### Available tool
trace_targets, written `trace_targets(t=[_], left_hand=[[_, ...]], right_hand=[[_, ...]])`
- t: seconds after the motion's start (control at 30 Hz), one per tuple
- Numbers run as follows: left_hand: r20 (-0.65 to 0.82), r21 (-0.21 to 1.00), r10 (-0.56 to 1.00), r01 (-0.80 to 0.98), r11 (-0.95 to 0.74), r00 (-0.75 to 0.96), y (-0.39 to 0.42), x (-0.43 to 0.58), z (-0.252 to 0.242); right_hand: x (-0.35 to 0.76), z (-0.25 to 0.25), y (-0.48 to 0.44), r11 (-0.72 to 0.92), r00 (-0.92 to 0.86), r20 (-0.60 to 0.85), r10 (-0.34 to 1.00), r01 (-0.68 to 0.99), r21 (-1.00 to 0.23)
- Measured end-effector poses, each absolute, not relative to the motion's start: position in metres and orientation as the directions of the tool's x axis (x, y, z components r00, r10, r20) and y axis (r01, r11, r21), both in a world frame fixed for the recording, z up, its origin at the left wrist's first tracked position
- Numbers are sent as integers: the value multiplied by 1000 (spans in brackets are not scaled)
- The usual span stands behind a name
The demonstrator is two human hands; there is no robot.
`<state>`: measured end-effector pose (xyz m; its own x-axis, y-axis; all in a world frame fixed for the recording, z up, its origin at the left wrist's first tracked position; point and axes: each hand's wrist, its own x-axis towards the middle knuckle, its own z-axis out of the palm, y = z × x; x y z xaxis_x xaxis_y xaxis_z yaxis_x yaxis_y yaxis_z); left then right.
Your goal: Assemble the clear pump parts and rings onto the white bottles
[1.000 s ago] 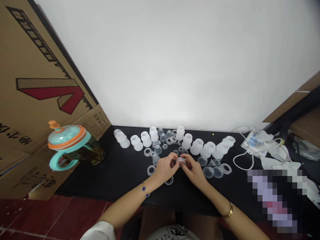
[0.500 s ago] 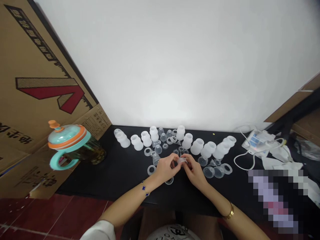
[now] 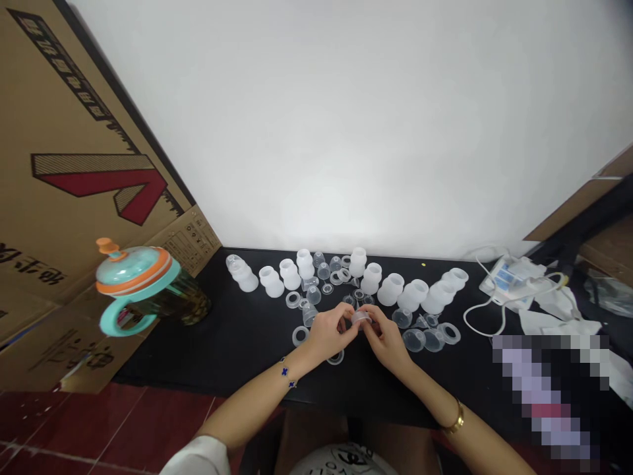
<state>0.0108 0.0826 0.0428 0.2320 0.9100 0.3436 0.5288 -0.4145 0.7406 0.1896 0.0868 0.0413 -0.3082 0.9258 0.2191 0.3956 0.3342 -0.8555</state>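
Observation:
Between my two hands is a translucent plastic bottle collar ring (image 3: 361, 317), pinched at its edges near the front middle of the black table. The fingers of my left hand (image 3: 332, 332) close on its left side, and those of my right hand (image 3: 384, 334) on its right. Whether a nipple sits inside the ring I cannot make out. Just beyond my hands lie clear silicone nipples (image 3: 358, 296). A loose ring (image 3: 301, 336) lies left of my left hand, and another ring (image 3: 335, 357) is partly hidden under it. Clear domed caps (image 3: 413, 340) rest right of my right hand.
Several white bottle bodies (image 3: 390, 290) stand in an arc behind the small parts. One capped bottle (image 3: 242, 274) is at the left end. A large lidded jug (image 3: 148, 290) stands at left by a cardboard box (image 3: 74, 198). White cables (image 3: 484, 323) and papers lie at right.

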Motion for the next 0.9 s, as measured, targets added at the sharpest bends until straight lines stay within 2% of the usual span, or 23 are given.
trace_targets(t=[0.17,0.37,0.57,0.7,0.9], left_hand=[[292,793,938,501,-346,185,83,12,45],[174,952,972,228,-207,158,89,8,46],[94,995,977,-35,-89,191,96,7,39],[56,998,976,-48,-47,211,98,8,39],[115,992,977,36,-123,179,97,7,43]], right_hand=[[191,42,87,317,-284,208,936,420,-851],[192,43,85,264,-305,187,934,232,-936],[190,38,89,151,-236,127,963,90,-984],[190,38,92,104,-274,89,958,41,-994],[193,37,92,169,-244,126,962,163,-972]])
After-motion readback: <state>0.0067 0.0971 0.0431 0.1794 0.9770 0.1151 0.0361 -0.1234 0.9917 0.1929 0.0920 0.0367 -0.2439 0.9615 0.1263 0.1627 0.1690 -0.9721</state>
